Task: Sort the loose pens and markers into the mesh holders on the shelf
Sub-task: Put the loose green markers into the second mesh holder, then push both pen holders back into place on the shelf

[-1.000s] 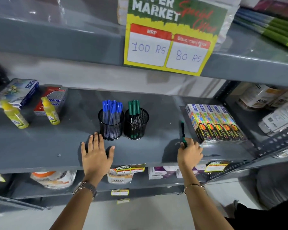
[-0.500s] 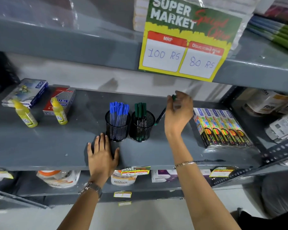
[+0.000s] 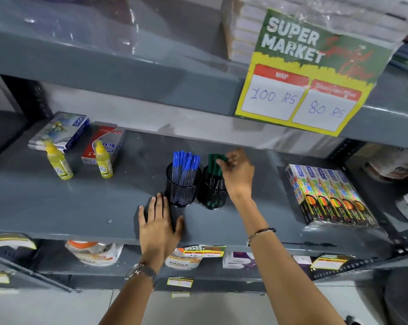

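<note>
Two black mesh holders stand side by side on the grey shelf [image 3: 81, 207]. The left holder [image 3: 183, 188] is packed with several blue-capped pens [image 3: 185, 163]. The right holder [image 3: 211, 195] contains green-capped pens [image 3: 213, 164]. My right hand [image 3: 237, 174] is over the right holder, its fingers pinching the cap end of a green pen at the top of the bunch. My left hand [image 3: 159, 226] lies flat and open on the shelf just in front of the left holder, holding nothing.
Two yellow glue bottles [image 3: 58, 164] and two flat boxes [image 3: 60, 130] sit at the shelf's left. Colourful pen boxes [image 3: 327, 195] lie at the right. A price sign [image 3: 304, 73] hangs from the upper shelf. More goods fill the lower shelf and the right bay.
My right hand carried a green pen from the shelf beside the colourful boxes up and left to the right holder. My left hand stayed flat on the shelf.
</note>
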A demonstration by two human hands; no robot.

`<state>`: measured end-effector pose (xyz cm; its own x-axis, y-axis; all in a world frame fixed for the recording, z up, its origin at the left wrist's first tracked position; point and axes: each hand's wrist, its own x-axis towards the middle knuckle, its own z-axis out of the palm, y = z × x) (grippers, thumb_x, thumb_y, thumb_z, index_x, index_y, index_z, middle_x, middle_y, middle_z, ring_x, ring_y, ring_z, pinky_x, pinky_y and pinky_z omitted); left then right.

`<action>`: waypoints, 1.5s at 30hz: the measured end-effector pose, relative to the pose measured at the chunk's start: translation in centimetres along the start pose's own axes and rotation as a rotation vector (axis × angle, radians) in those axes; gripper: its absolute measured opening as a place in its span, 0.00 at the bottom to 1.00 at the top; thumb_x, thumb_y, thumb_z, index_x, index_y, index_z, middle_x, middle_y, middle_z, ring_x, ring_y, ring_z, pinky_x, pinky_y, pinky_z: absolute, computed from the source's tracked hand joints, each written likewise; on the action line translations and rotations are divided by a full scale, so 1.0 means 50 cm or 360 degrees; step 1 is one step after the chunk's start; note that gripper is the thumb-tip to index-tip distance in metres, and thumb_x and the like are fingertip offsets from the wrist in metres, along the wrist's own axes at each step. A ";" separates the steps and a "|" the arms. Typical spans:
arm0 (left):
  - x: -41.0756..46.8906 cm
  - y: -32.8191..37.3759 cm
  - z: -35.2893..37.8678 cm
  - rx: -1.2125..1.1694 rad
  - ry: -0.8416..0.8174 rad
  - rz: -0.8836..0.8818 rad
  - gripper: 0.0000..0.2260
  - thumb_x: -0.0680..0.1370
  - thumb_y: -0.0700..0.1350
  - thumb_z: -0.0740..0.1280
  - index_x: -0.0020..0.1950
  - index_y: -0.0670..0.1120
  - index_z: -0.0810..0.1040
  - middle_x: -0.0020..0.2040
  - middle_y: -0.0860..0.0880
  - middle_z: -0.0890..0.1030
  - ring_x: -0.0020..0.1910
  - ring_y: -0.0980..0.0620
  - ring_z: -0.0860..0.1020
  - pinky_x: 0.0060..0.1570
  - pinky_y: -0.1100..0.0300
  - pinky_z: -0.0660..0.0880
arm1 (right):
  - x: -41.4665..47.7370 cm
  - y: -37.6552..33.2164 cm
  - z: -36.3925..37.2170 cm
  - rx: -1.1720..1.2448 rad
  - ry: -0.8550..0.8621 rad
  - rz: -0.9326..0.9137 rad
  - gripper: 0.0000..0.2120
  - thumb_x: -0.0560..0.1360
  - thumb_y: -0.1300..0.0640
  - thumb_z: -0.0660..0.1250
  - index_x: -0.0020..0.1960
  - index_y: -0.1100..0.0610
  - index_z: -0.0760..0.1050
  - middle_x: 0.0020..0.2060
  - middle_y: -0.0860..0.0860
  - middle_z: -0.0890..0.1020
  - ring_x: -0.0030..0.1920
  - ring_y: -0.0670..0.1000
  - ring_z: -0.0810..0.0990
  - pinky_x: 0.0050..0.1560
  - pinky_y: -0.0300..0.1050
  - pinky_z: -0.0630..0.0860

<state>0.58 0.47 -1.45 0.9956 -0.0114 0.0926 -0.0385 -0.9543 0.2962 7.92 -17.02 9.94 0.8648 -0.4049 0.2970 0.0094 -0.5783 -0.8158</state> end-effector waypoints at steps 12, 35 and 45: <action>0.001 -0.004 0.005 0.0042 0.0020 0.0017 0.33 0.76 0.61 0.42 0.73 0.41 0.59 0.74 0.42 0.62 0.74 0.45 0.59 0.73 0.44 0.49 | -0.016 0.025 0.008 -0.0461 0.0049 -0.0256 0.12 0.78 0.59 0.60 0.58 0.50 0.77 0.54 0.56 0.73 0.54 0.56 0.72 0.49 0.53 0.77; 0.128 0.007 -0.074 -0.1435 0.0066 0.0004 0.37 0.59 0.61 0.74 0.64 0.61 0.62 0.58 0.63 0.72 0.52 0.67 0.72 0.54 0.61 0.69 | -0.070 0.108 0.004 0.0205 -0.0382 0.0242 0.35 0.58 0.51 0.80 0.60 0.52 0.67 0.53 0.47 0.77 0.54 0.50 0.78 0.57 0.50 0.77; 0.090 -0.008 -0.078 -0.1436 -0.0019 0.0029 0.37 0.58 0.59 0.77 0.63 0.59 0.64 0.52 0.67 0.74 0.54 0.64 0.73 0.55 0.64 0.68 | -0.115 0.113 -0.017 0.0123 -0.0393 0.0236 0.37 0.54 0.42 0.77 0.55 0.46 0.61 0.54 0.46 0.75 0.51 0.46 0.76 0.47 0.38 0.71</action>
<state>4.73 1.95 2.54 0.9949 -0.0321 0.0959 -0.1010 -0.3570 0.9286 2.57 -18.58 4.04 0.9555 -0.2908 0.0496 -0.0962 -0.4660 -0.8795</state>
